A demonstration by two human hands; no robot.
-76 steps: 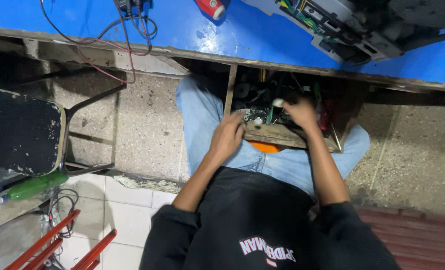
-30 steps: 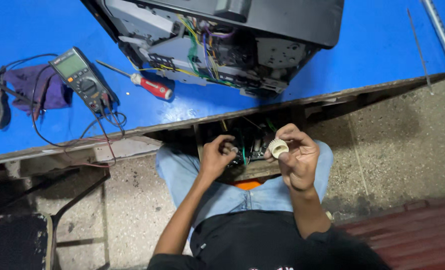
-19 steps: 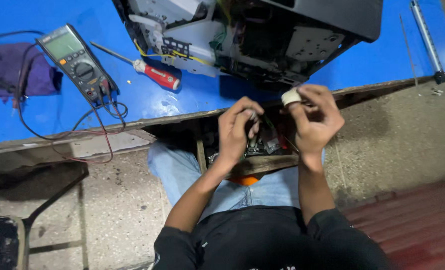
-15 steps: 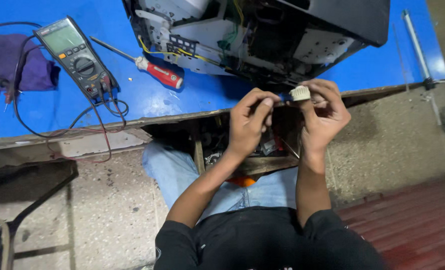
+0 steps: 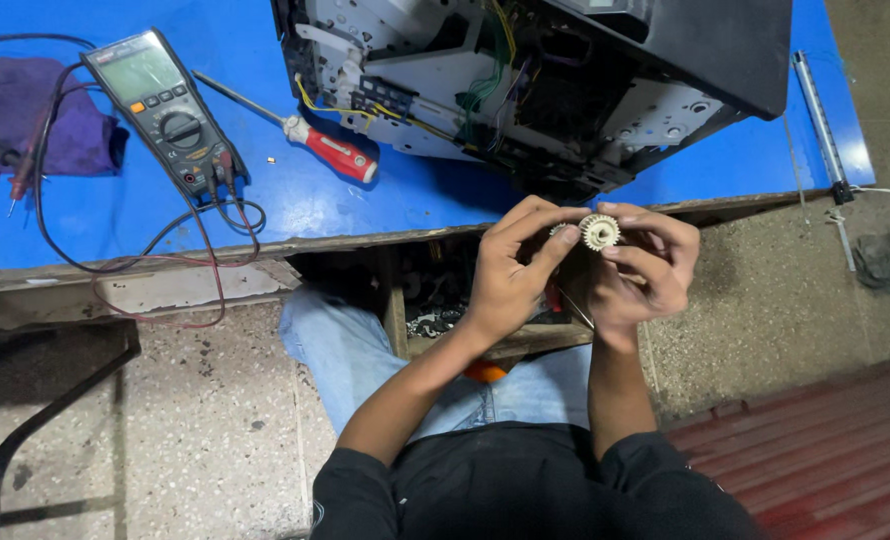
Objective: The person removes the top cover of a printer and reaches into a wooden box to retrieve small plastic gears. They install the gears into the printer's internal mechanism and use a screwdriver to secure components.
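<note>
Centrally, two hands meet just below the blue table's (image 5: pixel 385 215) edge. The right hand (image 5: pixel 640 275) pinches a small cream gear (image 5: pixel 599 232) by its fingertips, teeth facing up, seemingly for inspection; the left hand (image 5: pixel 510 275) pinches it from nine o'clock. At twelve o'clock sits an opened machine (image 5: pixel 525 90), wiring exposed. At ten o'clock lie a screwdriver (image 5: pixel 330 150) and multimeter (image 5: pixel 165 115). Below, a wooden drawer (image 5: pixel 435 300) holds dark parts, too shadowed to identify.
</note>
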